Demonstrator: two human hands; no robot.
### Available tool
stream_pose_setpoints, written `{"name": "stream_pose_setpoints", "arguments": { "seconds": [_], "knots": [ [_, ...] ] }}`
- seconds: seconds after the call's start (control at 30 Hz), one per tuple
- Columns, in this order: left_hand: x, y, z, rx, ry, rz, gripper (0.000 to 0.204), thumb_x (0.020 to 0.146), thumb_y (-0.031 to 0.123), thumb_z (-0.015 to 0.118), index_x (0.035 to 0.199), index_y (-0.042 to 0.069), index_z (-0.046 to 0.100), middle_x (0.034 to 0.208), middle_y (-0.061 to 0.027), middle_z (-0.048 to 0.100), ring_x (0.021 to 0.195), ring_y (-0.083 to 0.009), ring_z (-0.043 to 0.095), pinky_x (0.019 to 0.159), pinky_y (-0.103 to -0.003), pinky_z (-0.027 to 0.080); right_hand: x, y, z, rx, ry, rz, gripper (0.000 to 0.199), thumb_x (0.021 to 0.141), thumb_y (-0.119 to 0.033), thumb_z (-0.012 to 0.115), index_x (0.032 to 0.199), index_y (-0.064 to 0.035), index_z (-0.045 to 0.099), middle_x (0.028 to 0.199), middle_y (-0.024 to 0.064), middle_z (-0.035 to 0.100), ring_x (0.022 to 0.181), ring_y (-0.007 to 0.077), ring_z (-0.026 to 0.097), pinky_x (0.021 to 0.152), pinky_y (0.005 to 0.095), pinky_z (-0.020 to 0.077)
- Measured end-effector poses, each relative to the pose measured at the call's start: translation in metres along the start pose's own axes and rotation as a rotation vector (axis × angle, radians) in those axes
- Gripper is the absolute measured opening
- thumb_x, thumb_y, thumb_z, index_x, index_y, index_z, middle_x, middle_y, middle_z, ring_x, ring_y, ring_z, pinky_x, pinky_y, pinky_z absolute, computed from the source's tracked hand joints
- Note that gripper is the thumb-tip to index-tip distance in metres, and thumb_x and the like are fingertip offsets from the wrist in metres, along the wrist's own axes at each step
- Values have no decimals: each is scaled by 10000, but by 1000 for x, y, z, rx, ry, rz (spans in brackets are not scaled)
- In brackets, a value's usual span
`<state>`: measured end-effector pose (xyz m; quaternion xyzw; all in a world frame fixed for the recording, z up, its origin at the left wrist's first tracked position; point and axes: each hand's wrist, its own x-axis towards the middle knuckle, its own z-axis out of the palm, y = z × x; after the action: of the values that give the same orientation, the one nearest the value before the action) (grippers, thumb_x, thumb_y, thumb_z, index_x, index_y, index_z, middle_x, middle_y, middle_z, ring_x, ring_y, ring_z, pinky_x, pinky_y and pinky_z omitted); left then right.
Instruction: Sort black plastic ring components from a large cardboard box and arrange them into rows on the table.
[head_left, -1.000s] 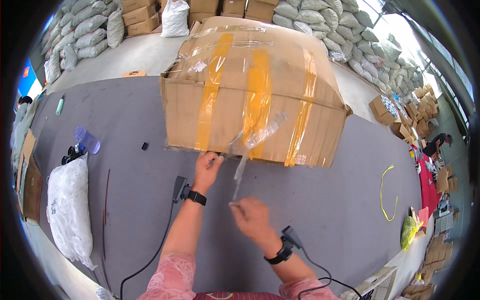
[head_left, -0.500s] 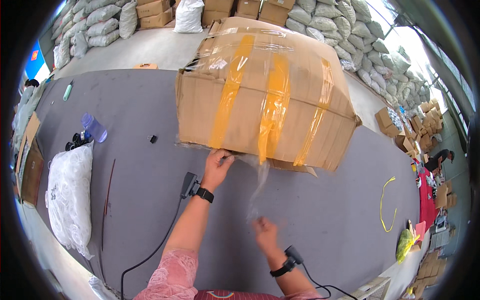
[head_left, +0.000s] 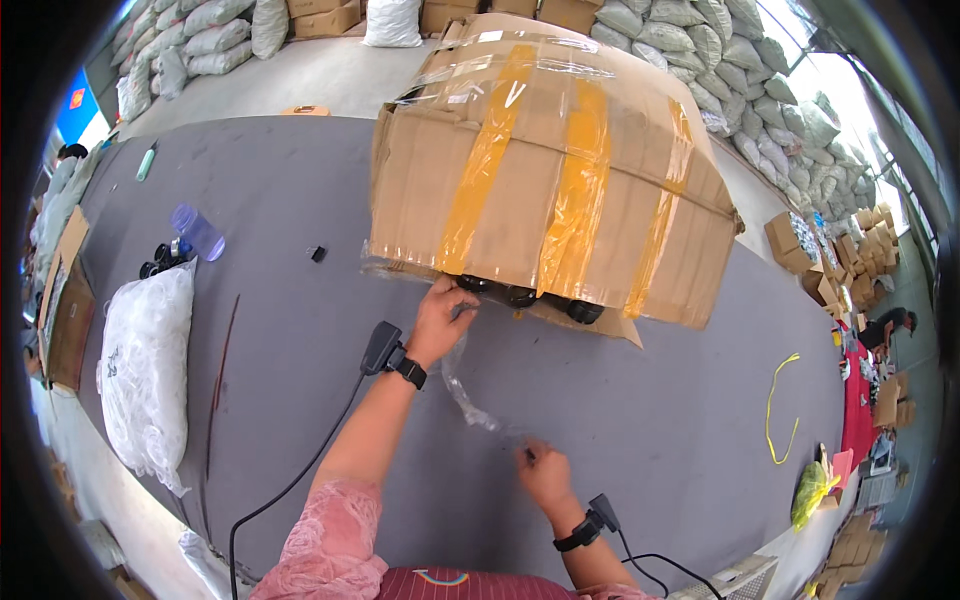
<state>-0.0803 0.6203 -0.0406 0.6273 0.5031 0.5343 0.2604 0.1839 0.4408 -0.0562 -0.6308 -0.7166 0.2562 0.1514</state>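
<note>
A large cardboard box (head_left: 550, 170) with yellow and clear tape lies on the grey table, its near lower edge gaping. Several round black objects (head_left: 522, 296) show in that gap. My left hand (head_left: 440, 318) is closed at the box's near left edge; what its fingers pinch is hidden. From beside it a crumpled strip of clear tape (head_left: 465, 403) runs down toward my right hand (head_left: 543, 472). That hand is closed on the strip's loose end, low over the table. Each wrist wears a black strap with a cabled device.
On the left lie a clear bag of white material (head_left: 150, 370), a bluish bottle (head_left: 198, 232), a dark thin rod (head_left: 222, 355) and a green-handled tool (head_left: 146, 163). A yellow strap (head_left: 775, 410) curls at right. Stacked sacks (head_left: 745, 85) stand behind the table (head_left: 640, 430).
The box's near edge has lifted, and black objects now show beneath it. The tape strip stretches further to the lower left of the box. My right hand has shifted slightly right.
</note>
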Motion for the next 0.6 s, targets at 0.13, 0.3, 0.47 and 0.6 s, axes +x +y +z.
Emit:
{"name": "stream_pose_setpoints", "arguments": {
  "seconds": [0.13,0.3,0.47,0.6],
  "knots": [
    [-7,1,2,7,-9,12,228,737,-71,649,941,25,689,966,-136,559,921,-307,584,798,-377,494,6,30,-9,94,47,224,257,872,-281,667,925,-30,681,806,214,664,743,403,642,660,456,518],
    [-16,1,3,104,-22,-43,231,742,-79,639,941,28,691,950,-141,550,911,-323,586,783,-376,499,-5,44,0,301,-72,400,295,865,-274,668,1005,-14,668,820,215,658,656,339,624,629,400,503],
    [-10,-8,0,109,-69,27,250,755,-60,682,981,46,690,985,-134,561,916,-326,596,779,-377,509,45,58,15,724,416,405,261,909,-235,664,1064,-28,628,814,27,639,527,105,479,477,289,404],
    [-14,-20,-5,235,-95,94,273,768,-29,717,1021,66,681,1059,-138,570,964,-343,602,784,-400,516,86,77,-20,1135,531,702,205,929,-209,631,1062,-56,600,884,76,645,484,97,408,430,273,365]
  ]
}}
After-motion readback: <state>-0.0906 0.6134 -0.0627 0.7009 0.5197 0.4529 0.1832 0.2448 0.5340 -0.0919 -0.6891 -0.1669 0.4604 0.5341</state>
